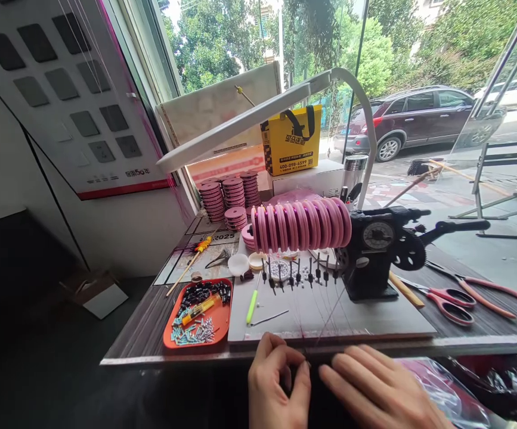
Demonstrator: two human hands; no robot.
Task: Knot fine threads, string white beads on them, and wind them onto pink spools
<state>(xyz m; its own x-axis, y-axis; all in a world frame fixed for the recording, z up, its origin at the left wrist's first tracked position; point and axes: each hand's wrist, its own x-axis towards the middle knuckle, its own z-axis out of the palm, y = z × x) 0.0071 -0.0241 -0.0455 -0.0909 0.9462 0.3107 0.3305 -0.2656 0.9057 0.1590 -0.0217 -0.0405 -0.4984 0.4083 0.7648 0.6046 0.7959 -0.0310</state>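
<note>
Bench [133, 333] by a window [249, 36], pink spools [303, 225] on a black winder [370, 271]. Left hand [278, 381] is pinched on a fine thread [302, 329]; right hand [378, 384], can't tell if it's holding anything.

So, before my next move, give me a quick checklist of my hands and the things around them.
1. Left hand pinched: ok, thumb and fingers together.
2. Fine reddish threads gripped: cannot tell, too thin to see.
3. Right hand holding anything: cannot tell, thumb hidden.
4. Pink round spools lined up beside the black metal crank machine: ok.
5. Red-handled metal scissors apart from both hands: ok.
6. Red-orange plastic tray upright: ok, small pieces inside.
</note>
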